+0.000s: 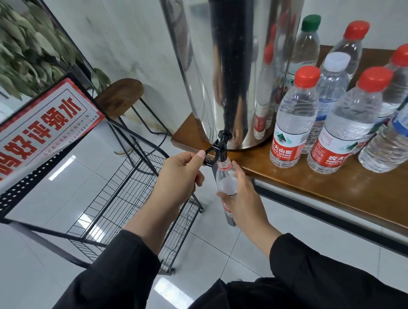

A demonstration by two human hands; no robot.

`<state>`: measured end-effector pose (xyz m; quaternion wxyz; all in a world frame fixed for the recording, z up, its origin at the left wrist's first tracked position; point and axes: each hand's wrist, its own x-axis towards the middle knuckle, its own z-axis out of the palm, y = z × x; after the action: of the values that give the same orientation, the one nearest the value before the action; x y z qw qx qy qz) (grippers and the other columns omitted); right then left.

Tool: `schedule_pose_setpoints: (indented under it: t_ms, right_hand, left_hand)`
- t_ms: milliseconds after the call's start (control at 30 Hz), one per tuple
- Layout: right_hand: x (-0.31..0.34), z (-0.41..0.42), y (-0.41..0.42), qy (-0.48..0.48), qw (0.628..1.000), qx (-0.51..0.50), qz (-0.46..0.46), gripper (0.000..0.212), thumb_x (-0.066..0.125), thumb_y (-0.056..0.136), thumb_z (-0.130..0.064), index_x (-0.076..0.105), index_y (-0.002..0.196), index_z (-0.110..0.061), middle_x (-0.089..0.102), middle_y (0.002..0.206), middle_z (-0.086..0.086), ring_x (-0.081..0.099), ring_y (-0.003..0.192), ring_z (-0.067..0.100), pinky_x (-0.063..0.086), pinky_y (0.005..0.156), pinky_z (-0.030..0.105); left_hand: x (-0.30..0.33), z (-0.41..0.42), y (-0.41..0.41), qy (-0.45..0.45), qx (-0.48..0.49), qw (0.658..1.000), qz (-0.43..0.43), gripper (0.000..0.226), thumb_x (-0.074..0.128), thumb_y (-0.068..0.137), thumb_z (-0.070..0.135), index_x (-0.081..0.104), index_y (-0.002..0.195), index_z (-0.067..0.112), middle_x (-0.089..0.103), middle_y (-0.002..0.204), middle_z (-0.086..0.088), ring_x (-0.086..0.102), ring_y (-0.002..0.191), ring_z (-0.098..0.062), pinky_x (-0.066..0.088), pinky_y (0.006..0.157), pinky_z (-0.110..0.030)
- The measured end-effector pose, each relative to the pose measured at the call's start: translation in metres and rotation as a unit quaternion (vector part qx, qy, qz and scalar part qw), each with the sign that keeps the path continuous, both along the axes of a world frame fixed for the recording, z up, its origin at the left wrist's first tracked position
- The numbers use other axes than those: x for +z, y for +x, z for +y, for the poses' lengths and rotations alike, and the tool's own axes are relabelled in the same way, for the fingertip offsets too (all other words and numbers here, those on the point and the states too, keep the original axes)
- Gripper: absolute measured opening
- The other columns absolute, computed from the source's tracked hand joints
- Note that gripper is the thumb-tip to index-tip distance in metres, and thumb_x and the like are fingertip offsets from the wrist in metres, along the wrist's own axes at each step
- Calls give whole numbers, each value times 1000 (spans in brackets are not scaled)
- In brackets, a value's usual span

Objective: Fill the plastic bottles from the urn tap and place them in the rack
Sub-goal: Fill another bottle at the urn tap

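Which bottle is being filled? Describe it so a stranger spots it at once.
Find the steel urn on the wooden table; its black tap overhangs the table's edge. Directly beneath, the right hand grips the bottle. Unlike the capped bottles on the table, it is uncapped and off the table.

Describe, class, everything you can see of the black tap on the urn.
The black tap juts from the base of the shiny steel urn, over the wooden table's front edge. It looks like plastic, with a short stem, a looped handle and a downward spout. The left hand pinches the handle; the right hand holds an uncapped clear bottle with its mouth right under the spout.
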<state>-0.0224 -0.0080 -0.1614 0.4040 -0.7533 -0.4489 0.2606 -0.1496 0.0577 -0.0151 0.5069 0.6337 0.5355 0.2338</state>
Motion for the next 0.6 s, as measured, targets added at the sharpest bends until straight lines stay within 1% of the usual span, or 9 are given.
schedule_pose_setpoints:
  t_ms: [233, 367, 467, 600]
  right_hand:
    - [0, 0, 0, 2, 1000, 0, 13, 96, 77, 86, -35, 11, 154, -44, 33, 159, -10, 43, 139, 16, 48, 96, 26]
    - [0, 0, 0, -1, 1000, -2, 8, 95, 76, 86, -33, 12, 155, -42, 33, 159, -8, 44, 139, 18, 51, 95, 29]
    - [1, 0, 0, -1, 1000, 0, 3, 95, 76, 86, -34, 11, 156, -41, 32, 160, -8, 43, 140, 18, 50, 96, 28]
    - [2, 1, -1, -3, 1000, -3, 4, 96, 76, 86, -34, 10, 155, -43, 32, 159, -8, 44, 139, 18, 52, 96, 31]
  left_hand:
    - [1, 1, 0, 2, -5, 1000, -4, 34, 54, 104, 40, 63, 77, 23, 57, 58, 0, 40, 46, -9, 33, 47, -22]
    - [1, 0, 1, 5, -8, 1000, -16, 34, 55, 105, 38, 62, 73, 26, 57, 58, -1, 38, 46, -11, 32, 48, -24]
    - [1, -1, 1, 4, -5, 1000, -19, 33, 54, 105, 37, 63, 76, 24, 57, 59, -1, 38, 46, -11, 32, 47, -24]
    - [1, -1, 3, -3, -4, 1000, -22, 34, 53, 105, 38, 64, 76, 23, 58, 60, -3, 38, 47, -13, 31, 46, -22]
